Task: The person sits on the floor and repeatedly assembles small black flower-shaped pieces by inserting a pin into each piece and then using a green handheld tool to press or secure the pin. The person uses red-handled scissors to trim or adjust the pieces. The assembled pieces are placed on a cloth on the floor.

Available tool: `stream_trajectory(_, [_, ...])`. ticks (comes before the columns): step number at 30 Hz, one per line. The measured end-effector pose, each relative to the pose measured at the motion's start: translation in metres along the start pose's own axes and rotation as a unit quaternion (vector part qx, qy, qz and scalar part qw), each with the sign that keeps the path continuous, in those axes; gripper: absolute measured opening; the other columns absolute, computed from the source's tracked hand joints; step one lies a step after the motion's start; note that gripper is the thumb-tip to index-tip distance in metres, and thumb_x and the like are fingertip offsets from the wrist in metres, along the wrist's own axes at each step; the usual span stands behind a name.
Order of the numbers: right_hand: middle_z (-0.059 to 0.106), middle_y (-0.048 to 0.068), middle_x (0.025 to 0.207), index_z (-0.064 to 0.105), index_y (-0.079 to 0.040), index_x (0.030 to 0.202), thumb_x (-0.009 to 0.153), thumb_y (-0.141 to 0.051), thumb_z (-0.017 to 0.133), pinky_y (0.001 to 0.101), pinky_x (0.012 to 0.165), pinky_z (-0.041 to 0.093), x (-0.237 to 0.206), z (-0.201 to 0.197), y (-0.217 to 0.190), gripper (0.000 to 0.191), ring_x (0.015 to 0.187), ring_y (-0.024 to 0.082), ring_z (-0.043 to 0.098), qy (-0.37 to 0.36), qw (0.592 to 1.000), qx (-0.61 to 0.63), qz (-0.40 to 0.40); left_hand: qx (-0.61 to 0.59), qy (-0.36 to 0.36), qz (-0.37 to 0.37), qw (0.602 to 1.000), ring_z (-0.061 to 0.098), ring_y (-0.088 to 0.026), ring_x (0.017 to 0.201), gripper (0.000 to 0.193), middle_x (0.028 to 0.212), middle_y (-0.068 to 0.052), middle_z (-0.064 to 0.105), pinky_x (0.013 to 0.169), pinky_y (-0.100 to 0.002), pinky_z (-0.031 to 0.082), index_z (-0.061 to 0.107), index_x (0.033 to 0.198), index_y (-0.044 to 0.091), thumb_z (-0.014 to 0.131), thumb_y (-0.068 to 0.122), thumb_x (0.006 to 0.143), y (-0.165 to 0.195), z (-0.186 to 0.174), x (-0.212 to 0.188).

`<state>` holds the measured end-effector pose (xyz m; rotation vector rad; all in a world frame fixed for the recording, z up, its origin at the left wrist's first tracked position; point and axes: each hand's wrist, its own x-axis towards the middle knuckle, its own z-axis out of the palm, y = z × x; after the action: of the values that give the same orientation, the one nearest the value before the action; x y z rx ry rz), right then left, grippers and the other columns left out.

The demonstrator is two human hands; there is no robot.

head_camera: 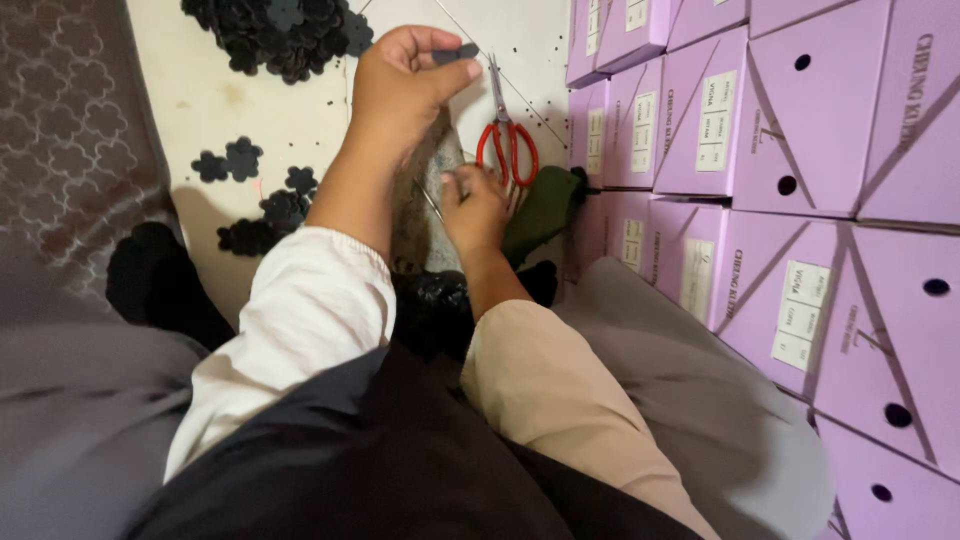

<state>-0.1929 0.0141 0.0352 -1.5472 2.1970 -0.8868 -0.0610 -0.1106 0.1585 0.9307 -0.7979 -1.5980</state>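
Left hand (pixel 400 85) pinched one dark flower cutout (pixel 455 53) above the red scissors (pixel 507 145); right hand (pixel 473 205) gripped something thin, unclear. Big cutout pile (pixel 275 35) already done left of them.

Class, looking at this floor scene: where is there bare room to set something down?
Bare pale floor lies between the patterned mat and the left hand, below the big pile of dark flower cutouts. It is crowded around the red scissors, right hand and purple boxes.

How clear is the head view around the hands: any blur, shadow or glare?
Head view: left hand and red-handled scissors look sharp; right hand is slightly soft; the arms shade the grey piece beneath; no glare on the purple boxes.
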Motion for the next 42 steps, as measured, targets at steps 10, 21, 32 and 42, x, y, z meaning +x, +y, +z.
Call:
stream_trajectory(10, [0.063,0.023,0.119,0.060,-0.001,0.126,0.079,0.004,0.068,0.0480,0.095,0.047,0.077,0.016,0.061,0.048,0.109,0.041,0.060,0.042,0.996,-0.073,0.042,-0.010,0.045,-0.064,0.997,0.066,-0.008,0.074,0.012,0.089,-0.004,0.073,0.066,-0.021,0.053,0.072,0.105,0.000,0.073,0.006,0.095,0.004,-0.007,0.020])
stream_trajectory(21, [0.068,0.010,0.090,0.062,-0.001,0.111,0.077,-0.013,0.080,0.0411,0.076,0.053,0.111,0.011,0.055,0.040,0.082,0.029,0.069,-0.043,0.978,-0.024,0.201,-0.030,-0.027,-0.022,0.999,0.064,-0.007,0.082,0.026,0.098,-0.005,0.074,0.071,-0.021,0.052,0.068,0.124,0.001,0.067,-0.002,0.098,0.022,-0.001,0.026])
stream_trajectory(32, [0.066,0.006,0.092,0.054,0.002,0.117,0.095,-0.013,0.075,0.0247,0.064,0.048,0.141,-0.088,-0.129,0.034,0.077,0.011,0.063,-0.003,0.893,0.443,0.076,-0.107,0.055,0.069,0.990,0.071,-0.012,0.086,0.045,0.101,-0.007,0.071,0.065,-0.023,0.050,0.054,0.129,0.003,0.071,-0.005,0.089,0.087,0.030,0.006])
stream_trajectory(42, [0.064,0.013,0.121,0.057,0.001,0.126,0.081,-0.015,0.092,0.0321,0.084,0.054,0.057,-0.289,-0.293,0.060,0.103,0.023,0.063,0.001,0.946,-0.002,-0.324,-0.151,0.085,0.152,0.973,0.070,-0.011,0.088,0.038,0.103,-0.007,0.075,0.067,-0.023,0.048,0.055,0.129,0.005,0.069,0.006,0.094,0.165,0.055,-0.045])
